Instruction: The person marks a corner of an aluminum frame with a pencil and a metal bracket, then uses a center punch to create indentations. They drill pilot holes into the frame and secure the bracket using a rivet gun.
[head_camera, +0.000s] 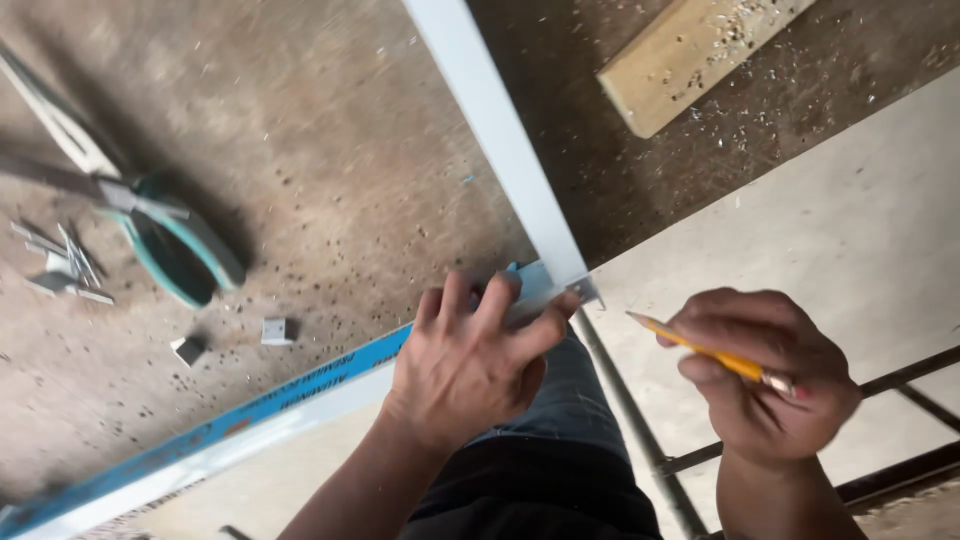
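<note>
Nearest the camera, both forearms are reaching up from the bottom edge, over the person's dark trousers. The left hand (470, 365) is lying palm down with its fingers spread, pressing on the corner where two pale metal frame bars are meeting at the edge of the tabletop (330, 170). The fingertips are resting on the end of the blue-taped bar (240, 420), which is running away toward the lower left; nothing is clasped in this hand, it is only bearing down flat. The right hand (765, 375) is curled closed around one yellow pencil (705, 350), gripping it between thumb and fingers, with the tip pointing left toward the corner and sitting just beside it, not quite touching as far as can be told. The white bar (500, 140) is climbing from the corner to the top edge. Below the hands, dark metal rods (640, 440) are crossing over a pale floor.

Farther off on the tabletop, two small metal blocks (275, 330) are lying near each other. Beyond them, one pair of teal-handled snips (175, 250) is lying beside a scatter of metal offcuts (60, 265). Farthest away, one wooden block (690, 55) is lying dusted with shavings.
</note>
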